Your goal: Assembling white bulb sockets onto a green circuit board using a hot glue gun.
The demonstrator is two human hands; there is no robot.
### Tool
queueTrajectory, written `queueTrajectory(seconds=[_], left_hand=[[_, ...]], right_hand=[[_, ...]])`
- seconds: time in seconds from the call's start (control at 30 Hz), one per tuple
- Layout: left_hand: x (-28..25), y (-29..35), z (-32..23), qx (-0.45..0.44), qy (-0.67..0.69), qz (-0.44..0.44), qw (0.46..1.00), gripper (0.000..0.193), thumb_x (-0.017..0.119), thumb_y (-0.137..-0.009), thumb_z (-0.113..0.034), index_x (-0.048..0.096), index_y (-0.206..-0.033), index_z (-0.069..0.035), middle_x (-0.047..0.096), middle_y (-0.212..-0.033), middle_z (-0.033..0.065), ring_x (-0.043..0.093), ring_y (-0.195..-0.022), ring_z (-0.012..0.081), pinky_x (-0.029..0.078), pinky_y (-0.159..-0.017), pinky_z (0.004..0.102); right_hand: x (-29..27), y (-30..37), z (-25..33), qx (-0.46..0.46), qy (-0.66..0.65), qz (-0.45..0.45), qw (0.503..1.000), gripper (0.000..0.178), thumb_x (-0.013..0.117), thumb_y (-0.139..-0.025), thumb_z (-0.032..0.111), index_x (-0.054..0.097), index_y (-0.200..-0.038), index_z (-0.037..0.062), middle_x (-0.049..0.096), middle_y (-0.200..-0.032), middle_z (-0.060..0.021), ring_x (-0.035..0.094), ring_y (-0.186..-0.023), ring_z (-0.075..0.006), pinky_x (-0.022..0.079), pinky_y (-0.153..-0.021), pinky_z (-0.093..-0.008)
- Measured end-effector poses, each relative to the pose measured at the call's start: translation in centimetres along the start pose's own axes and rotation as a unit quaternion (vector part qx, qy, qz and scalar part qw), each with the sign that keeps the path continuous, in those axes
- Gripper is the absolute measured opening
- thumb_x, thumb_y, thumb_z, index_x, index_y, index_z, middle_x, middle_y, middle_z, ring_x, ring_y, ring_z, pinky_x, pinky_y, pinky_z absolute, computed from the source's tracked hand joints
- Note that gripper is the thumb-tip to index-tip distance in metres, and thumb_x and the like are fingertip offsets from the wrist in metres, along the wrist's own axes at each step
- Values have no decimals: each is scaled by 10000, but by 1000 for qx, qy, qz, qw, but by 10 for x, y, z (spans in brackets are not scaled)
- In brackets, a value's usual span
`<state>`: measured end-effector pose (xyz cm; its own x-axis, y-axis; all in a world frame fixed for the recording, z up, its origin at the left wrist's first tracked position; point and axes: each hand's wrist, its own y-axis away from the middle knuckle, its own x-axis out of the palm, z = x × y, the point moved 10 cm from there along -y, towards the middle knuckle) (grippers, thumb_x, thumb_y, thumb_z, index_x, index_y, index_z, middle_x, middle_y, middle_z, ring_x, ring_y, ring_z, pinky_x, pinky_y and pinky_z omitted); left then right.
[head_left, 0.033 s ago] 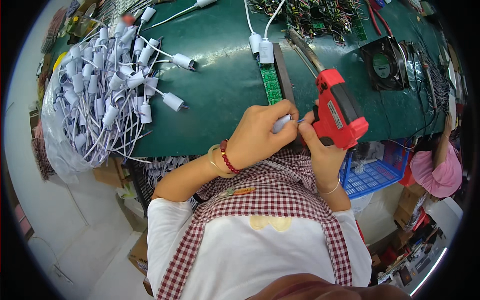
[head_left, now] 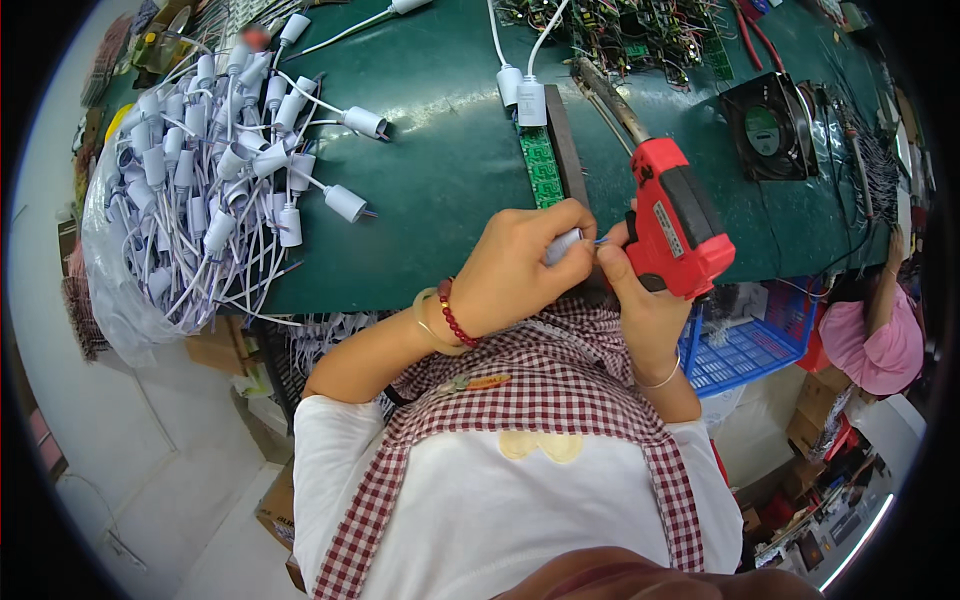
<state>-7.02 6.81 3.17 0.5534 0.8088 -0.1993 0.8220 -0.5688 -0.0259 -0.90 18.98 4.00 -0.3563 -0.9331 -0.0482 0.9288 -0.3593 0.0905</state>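
Wears a white short-sleeved shirt (head_left: 450, 515) under a maroon-and-white checked cloth apron (head_left: 520, 405), with a red bead bracelet (head_left: 458, 320) on the left wrist. Clamps a smooth white cylindrical plastic socket (head_left: 564, 246) between the thumb and fingers of the left hand (head_left: 525, 260), at the near edge of a green-topped bench (head_left: 430, 130). Holds the right hand (head_left: 645, 290) just beside, thumb and forefinger together at a thin blue wire (head_left: 601, 241) by the socket, with a red-and-black plastic soldering gun (head_left: 672, 225) gripped in the same hand, its metal barrel pointing away over the bench. Has a blue plastic lattice basket (head_left: 755, 352) below the bench edge to the right. Faces, just past the hands, a narrow green circuit-board strip (head_left: 542, 170) alongside a dark straight bar (head_left: 567, 150). Has a tangled heap of white cabled sockets (head_left: 220, 190) to the left, a square black fan (head_left: 770, 130) to the right, and a pile of wired circuit boards (head_left: 640, 40) farthest off.
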Motion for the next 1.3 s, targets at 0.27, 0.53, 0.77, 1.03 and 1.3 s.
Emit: queueTrajectory(seconds=[0.27,0.53,0.77,1.03,1.3], left_hand=[[-65,-36,79,-94,-89,-42,991,138,601,-832,-150,632,-839,-16,571,-631,7,534,-515,58,415,-482,224],[-63,-51,88,-96,-170,-15,981,181,603,-804,-167,653,-830,4,601,-638,66,569,-530,112,449,-525,265],[-61,-54,82,-72,-222,4,972,195,596,-793,-155,661,-863,15,640,-750,162,608,-602,228,480,-610,321],[-61,-53,79,-48,-244,-1,969,193,596,-786,-166,673,-865,-8,647,-799,166,614,-678,292,484,-654,350],[-60,-53,80,-49,-256,3,965,198,577,-795,-177,673,-862,-18,638,-819,160,596,-689,323,474,-659,374]], right_hand=[[-29,3,-13,24,-1,9,1000,92,672,-845,45,604,-878,-7,620,-793,-33,593,-693,-101,479,-630,-247],[-61,22,-63,82,76,2,994,326,629,-858,27,535,-1146,-94,558,-676,-42,494,-513,-87,440,-510,-246],[-55,19,-69,57,92,14,994,284,724,-792,62,602,-1034,-21,600,-783,-26,542,-642,-92,450,-591,-246],[-46,15,-58,-8,126,45,991,244,686,-821,13,583,-1036,-35,569,-681,-23,504,-520,-79,418,-482,-228],[-51,20,-78,105,148,35,983,251,778,-744,90,644,-944,17,650,-863,-29,594,-741,-107,475,-662,-250]])
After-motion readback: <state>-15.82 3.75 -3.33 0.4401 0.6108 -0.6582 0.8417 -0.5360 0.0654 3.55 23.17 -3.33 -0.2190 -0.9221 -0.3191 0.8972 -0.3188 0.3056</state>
